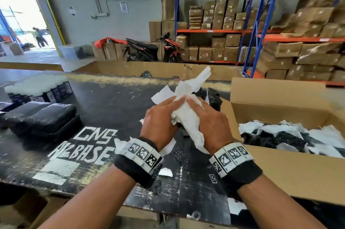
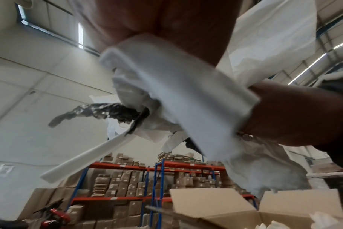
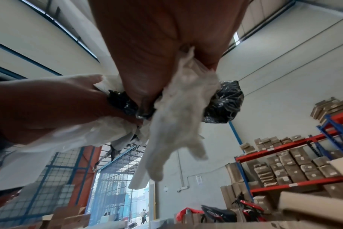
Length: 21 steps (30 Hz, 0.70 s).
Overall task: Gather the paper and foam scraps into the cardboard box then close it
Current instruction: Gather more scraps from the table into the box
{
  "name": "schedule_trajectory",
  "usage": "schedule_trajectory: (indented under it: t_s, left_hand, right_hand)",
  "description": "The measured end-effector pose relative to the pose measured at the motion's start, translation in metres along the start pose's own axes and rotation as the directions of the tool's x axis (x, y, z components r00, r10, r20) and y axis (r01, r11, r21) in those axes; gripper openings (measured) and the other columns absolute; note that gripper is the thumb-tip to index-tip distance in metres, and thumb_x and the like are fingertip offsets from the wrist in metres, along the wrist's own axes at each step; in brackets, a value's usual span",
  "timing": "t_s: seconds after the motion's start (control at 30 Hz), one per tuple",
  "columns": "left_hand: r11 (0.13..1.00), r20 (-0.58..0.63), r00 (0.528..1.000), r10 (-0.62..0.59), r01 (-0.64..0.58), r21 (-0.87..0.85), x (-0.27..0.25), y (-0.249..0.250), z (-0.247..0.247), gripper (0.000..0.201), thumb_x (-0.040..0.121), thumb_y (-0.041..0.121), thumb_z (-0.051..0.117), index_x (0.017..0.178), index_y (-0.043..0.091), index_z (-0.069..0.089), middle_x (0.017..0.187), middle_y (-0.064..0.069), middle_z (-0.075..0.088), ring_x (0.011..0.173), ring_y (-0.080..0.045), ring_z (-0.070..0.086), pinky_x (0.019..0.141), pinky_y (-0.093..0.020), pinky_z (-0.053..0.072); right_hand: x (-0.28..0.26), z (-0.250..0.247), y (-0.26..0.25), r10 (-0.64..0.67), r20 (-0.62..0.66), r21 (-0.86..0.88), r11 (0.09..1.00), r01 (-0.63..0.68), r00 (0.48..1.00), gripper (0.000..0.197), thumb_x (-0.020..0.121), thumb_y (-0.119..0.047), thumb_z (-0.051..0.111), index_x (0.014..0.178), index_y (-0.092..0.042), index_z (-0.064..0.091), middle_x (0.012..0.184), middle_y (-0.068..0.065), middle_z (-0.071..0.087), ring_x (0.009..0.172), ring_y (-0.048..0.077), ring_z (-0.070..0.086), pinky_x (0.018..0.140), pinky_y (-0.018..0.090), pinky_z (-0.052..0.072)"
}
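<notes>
**Scrap bundle held beside box**

Left hand (image 1: 158,122) and right hand (image 1: 209,118) clamp fingers around the paper-and-foam bundle (image 1: 186,109) above the counter's right edge, beside the open cardboard box (image 1: 280,178). Likely light, soft, shedding; grip mid-bundle.

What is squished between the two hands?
A bundle of white paper and black scraps, pressed between the left hand and right hand. The head view shows it best.

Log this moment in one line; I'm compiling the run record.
both hands grip scrap bundle above table | cardboard box open, part-filled | next: drop in box
</notes>
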<state>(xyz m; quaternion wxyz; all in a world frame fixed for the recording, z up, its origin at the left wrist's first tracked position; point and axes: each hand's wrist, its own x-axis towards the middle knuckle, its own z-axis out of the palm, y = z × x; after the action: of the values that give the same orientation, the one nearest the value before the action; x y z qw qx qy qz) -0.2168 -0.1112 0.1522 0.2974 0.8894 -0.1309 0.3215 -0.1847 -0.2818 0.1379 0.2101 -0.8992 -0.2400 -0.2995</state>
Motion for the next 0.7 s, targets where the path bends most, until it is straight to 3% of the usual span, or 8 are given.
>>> schedule_trajectory:
  t_s: [0.13,0.43,0.53,0.7]
  left_hand:
    - [0.998,0.035,0.998,0.054,-0.053,-0.039,0.02,0.04,0.026,0.074,0.073,-0.002,0.078,0.136,0.034,0.063,0.139,0.006,0.062,0.125,-0.009,0.061,0.104,-0.033,0.051]
    - [0.965,0.137,0.969,0.208,-0.18,-0.192,0.051,0.137,0.104,0.071,0.073,-0.001,0.073,0.137,0.027,0.063,0.135,0.003,0.066,0.121,-0.014,0.064,0.104,-0.024,0.048]
    - [0.958,0.195,0.95,0.246,-0.208,-0.198,0.063,0.168,0.13,0.071,0.074,0.002,0.075,0.139,0.026,0.062,0.13,0.001,0.068,0.116,-0.022,0.066,0.097,-0.038,0.054]
    - [0.963,0.266,0.926,0.268,-0.251,-0.098,0.094,0.216,0.177,0.064,0.081,0.008,0.07,0.141,0.024,0.058,0.129,-0.004,0.069,0.115,-0.028,0.065,0.096,-0.044,0.052]
  right_hand:
    - [-0.012,-0.042,0.031,0.058,-0.057,-0.038,0.997,-0.06,0.997,0.073,0.077,-0.001,0.078,0.143,-0.02,0.053,0.143,0.01,0.055,0.098,0.036,0.07,0.077,0.047,0.06]
    - [-0.051,-0.135,0.115,0.179,-0.077,-0.19,0.963,-0.19,0.981,0.074,0.073,-0.006,0.084,0.14,-0.014,0.055,0.139,0.014,0.058,0.102,0.037,0.069,0.083,0.048,0.059]
    - [-0.057,-0.159,0.15,0.191,-0.057,-0.221,0.955,-0.199,0.98,0.074,0.072,-0.004,0.082,0.14,-0.013,0.055,0.138,0.014,0.058,0.107,0.036,0.068,0.084,0.049,0.058]
    - [-0.054,-0.186,0.222,0.201,-0.015,-0.189,0.961,-0.2,0.98,0.062,0.078,-0.017,0.075,0.138,-0.02,0.058,0.132,0.006,0.064,0.111,0.029,0.066,0.09,0.045,0.055]
